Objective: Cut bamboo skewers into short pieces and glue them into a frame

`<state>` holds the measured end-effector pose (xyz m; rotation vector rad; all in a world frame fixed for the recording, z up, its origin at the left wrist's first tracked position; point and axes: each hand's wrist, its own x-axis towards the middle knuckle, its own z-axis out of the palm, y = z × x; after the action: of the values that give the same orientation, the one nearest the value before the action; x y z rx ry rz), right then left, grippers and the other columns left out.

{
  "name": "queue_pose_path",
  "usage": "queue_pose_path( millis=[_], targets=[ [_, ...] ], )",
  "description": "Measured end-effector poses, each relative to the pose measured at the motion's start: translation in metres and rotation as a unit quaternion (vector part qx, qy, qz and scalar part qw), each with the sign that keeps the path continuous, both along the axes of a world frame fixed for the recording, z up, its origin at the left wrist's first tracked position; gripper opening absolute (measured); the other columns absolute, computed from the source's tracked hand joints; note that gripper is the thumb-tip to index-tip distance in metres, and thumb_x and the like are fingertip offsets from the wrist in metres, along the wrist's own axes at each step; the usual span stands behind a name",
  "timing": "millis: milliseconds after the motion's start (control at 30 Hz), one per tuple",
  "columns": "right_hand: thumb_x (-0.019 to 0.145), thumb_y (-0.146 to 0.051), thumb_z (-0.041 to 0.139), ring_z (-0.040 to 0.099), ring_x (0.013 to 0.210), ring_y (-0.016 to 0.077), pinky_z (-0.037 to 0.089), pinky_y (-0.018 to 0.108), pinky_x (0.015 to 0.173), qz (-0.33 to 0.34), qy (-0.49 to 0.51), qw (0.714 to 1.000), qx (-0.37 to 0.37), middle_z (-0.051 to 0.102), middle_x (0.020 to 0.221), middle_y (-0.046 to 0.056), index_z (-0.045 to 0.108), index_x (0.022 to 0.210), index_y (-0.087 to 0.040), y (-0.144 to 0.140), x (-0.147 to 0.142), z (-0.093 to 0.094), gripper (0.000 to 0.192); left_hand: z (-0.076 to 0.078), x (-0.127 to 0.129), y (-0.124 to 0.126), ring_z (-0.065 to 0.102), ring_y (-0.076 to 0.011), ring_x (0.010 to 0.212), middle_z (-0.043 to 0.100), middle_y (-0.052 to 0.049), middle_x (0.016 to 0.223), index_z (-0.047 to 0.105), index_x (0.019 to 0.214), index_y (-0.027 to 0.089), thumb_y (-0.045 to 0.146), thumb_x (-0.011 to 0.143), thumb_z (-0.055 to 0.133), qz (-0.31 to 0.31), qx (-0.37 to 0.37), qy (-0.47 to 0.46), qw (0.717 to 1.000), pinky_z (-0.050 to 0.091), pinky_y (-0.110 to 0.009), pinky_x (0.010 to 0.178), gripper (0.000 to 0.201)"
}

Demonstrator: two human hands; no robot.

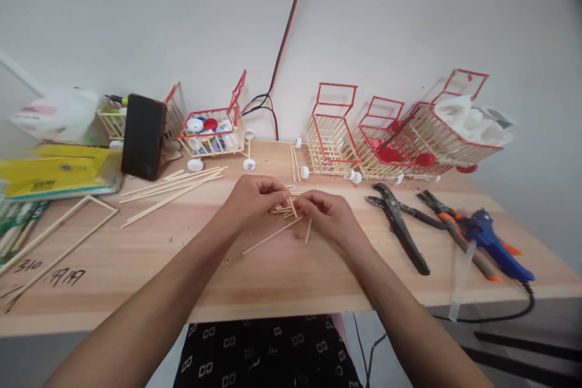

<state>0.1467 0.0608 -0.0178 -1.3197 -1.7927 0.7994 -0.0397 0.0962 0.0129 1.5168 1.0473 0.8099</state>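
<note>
Both hands meet over a small pile of short sticks (285,208) at the middle of the desk (136,267), in front of the empty stick cart (330,133). The left hand (254,197) and the right hand (328,216) have fingers pinched closed on sticks from that pile. Black pliers (400,224) lie right of the pile.

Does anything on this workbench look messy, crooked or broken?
Nothing looks broken. Loose sticks lie scattered at odd angles left of the left hand, and a few white wheels sit detached on the table near the small carts.
</note>
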Motion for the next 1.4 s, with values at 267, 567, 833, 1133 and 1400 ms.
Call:
queue_pose_path(
  millis=[267, 567, 833, 1133, 1400],
  targets=[
    [0.091, -0.023, 0.053, 0.055, 0.090, 0.0188, 0.042, 0.029, 0.076, 0.008, -0.240, 0.962, 0.130, 0.063, 0.089, 0.005, 0.067, 0.091, -0.023, 0.003, -0.003, -0.004, 0.013, 0.012, -0.012, 0.006, 0.042, -0.0046, 0.042, 0.056, 0.002, 0.049, 0.067, 0.063, 0.011, 0.020, 0.071, 0.063, 0.040, 0.041, 0.058, 0.997, 0.030, -0.016, 0.042, 0.012],
    [0.087, -0.018, 0.058, 0.052, 0.088, 0.0197, 0.039, 0.029, 0.070, 0.030, -0.347, 0.931, 0.110, 0.062, 0.090, 0.005, 0.060, 0.084, -0.020, 0.005, -0.013, 0.007, 0.004, 0.008, -0.016, 0.008, 0.044, -0.0056, 0.045, 0.064, -0.002, 0.058, 0.068, 0.066, 0.011, 0.021, 0.069, 0.065, 0.034, 0.030, 0.036, 0.998, 0.033, -0.016, 0.043, 0.012],
    [0.087, -0.016, 0.055, 0.054, 0.074, 0.0156, 0.040, 0.027, 0.067, -0.060, -0.180, 0.972, 0.138, 0.062, 0.081, 0.002, 0.058, 0.083, -0.020, 0.005, 0.003, 0.004, 0.006, -0.009, -0.014, 0.016, 0.052, -0.0075, 0.055, 0.066, -0.004, 0.068, 0.068, 0.072, 0.010, 0.029, 0.062, 0.075, 0.065, -0.133, -0.134, 0.980, 0.040, -0.017, 0.047, 0.022],
    [0.088, -0.023, 0.054, 0.056, 0.075, 0.0153, 0.042, 0.027, 0.067, -0.075, -0.113, 0.972, 0.193, 0.063, 0.083, 0.003, 0.062, 0.092, -0.020, -0.001, -0.015, 0.017, 0.009, -0.007, -0.001, 0.009, 0.054, -0.0083, 0.054, 0.061, 0.000, 0.058, 0.069, 0.069, 0.011, 0.027, 0.063, 0.074, 0.110, -0.083, -0.141, 0.980, 0.043, -0.018, 0.050, 0.018],
    [0.087, -0.029, 0.054, 0.057, 0.070, 0.0146, 0.041, 0.026, 0.061, -0.054, -0.063, 0.991, 0.108, 0.067, 0.082, 0.003, 0.066, 0.087, -0.020, 0.005, -0.011, 0.012, 0.015, 0.000, 0.005, 0.000, 0.056, -0.0084, 0.053, 0.065, -0.001, 0.060, 0.069, 0.076, 0.011, 0.027, 0.072, 0.069, 0.056, -0.036, -0.087, 0.994, 0.045, -0.018, 0.052, 0.016]
  ],
)
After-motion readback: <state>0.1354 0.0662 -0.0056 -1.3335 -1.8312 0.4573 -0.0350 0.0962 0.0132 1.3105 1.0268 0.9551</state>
